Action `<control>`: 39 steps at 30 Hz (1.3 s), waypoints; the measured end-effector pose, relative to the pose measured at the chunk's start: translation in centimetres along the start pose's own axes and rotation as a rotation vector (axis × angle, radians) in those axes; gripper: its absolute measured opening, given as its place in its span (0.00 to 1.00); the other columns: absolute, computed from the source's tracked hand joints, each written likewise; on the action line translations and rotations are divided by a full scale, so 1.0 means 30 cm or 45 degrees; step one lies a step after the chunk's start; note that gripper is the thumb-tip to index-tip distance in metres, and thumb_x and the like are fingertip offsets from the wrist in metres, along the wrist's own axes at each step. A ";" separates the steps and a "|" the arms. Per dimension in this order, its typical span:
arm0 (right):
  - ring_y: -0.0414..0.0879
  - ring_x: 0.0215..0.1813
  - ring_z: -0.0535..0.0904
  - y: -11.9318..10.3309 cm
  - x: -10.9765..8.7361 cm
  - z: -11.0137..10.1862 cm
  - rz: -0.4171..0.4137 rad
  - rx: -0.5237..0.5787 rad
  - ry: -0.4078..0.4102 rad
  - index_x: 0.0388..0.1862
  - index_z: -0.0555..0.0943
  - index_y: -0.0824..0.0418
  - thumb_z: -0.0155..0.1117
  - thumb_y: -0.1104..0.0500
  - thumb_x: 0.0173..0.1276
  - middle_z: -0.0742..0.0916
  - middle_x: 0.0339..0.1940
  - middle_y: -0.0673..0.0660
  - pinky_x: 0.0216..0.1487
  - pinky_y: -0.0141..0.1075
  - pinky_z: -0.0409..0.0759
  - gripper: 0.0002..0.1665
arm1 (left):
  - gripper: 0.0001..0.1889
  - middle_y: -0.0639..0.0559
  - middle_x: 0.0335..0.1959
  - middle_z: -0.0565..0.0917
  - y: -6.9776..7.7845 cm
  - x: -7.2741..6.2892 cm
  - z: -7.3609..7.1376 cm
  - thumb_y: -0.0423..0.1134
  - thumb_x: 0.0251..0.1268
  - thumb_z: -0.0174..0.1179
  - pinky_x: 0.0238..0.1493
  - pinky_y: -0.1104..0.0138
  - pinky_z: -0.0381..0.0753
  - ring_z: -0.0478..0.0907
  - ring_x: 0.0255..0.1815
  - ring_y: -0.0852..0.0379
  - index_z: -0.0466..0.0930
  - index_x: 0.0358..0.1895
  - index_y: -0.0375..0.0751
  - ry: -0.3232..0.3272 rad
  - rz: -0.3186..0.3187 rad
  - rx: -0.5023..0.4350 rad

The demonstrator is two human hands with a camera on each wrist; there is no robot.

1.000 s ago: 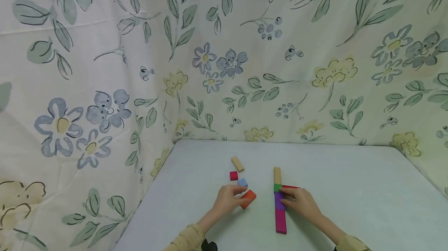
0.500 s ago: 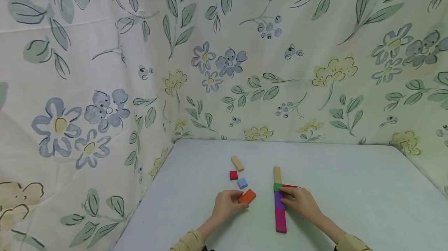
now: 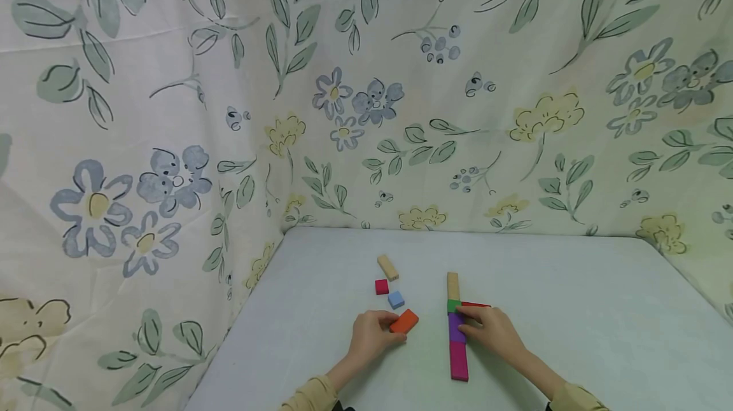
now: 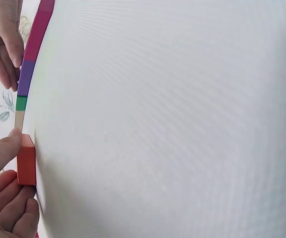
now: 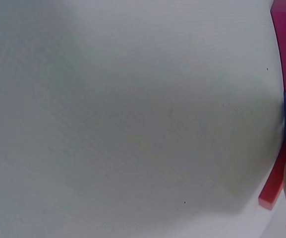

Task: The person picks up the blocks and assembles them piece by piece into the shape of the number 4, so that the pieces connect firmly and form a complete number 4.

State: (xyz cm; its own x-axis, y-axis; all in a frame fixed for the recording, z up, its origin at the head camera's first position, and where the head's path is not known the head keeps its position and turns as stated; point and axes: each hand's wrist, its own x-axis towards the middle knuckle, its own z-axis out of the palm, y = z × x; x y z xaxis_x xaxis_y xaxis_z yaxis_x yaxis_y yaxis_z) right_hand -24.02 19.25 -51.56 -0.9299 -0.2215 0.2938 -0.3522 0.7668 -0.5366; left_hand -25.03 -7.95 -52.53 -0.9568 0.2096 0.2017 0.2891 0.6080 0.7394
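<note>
My left hand (image 3: 369, 338) pinches an orange block (image 3: 404, 321) between thumb and fingers; the left wrist view shows the block (image 4: 27, 161) close over the table. My right hand (image 3: 495, 331) touches the row of blocks with fairly straight fingers, beside the purple block (image 3: 454, 327). That row runs from a plain wooden block (image 3: 453, 285) at the far end through a green block (image 3: 453, 306) and the purple one to a magenta block (image 3: 459, 361) nearest me. A red block (image 3: 476, 304) juts rightward from the row, partly behind my right hand.
Beyond my left hand lie a light blue block (image 3: 396, 299), a small red block (image 3: 382, 287) and another plain wooden block (image 3: 387, 267). All rest on a white table (image 3: 572, 290). Floral cloth (image 3: 435, 93) hangs along its back and left sides.
My left hand has drawn the orange block slightly up and turned it, uncovering the light blue block. My right hand stays at the row.
</note>
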 end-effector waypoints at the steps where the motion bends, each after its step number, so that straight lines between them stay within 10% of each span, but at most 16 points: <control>1: 0.51 0.42 0.85 -0.001 0.000 0.000 0.003 0.002 0.003 0.45 0.86 0.63 0.74 0.60 0.51 0.89 0.41 0.59 0.41 0.41 0.83 0.20 | 0.19 0.53 0.32 0.89 0.001 0.000 0.001 0.40 0.38 0.78 0.33 0.73 0.73 0.80 0.32 0.64 0.88 0.39 0.40 0.002 -0.006 -0.002; 25: 0.51 0.44 0.85 -0.005 0.001 -0.012 0.029 0.006 -0.026 0.46 0.85 0.63 0.73 0.59 0.52 0.89 0.43 0.58 0.42 0.42 0.82 0.20 | 0.16 0.49 0.31 0.88 0.023 -0.001 0.009 0.33 0.38 0.76 0.35 0.68 0.82 0.83 0.31 0.60 0.87 0.37 0.37 0.031 -0.086 -0.081; 39: 0.52 0.43 0.86 -0.007 -0.001 -0.014 0.007 0.015 -0.040 0.46 0.85 0.64 0.73 0.59 0.53 0.89 0.42 0.59 0.42 0.42 0.82 0.20 | 0.17 0.49 0.35 0.88 0.033 0.023 -0.015 0.35 0.42 0.75 0.35 0.71 0.82 0.82 0.34 0.61 0.87 0.40 0.37 0.038 0.001 -0.123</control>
State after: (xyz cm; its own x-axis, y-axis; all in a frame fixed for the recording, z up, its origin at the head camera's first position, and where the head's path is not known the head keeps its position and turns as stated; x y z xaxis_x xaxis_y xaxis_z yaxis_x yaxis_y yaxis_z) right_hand -23.87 19.34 -51.12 -0.9347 -0.2361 0.2657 -0.3479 0.7612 -0.5473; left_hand -25.41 -7.55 -51.36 -0.9574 0.1861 0.2206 0.2869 0.5306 0.7976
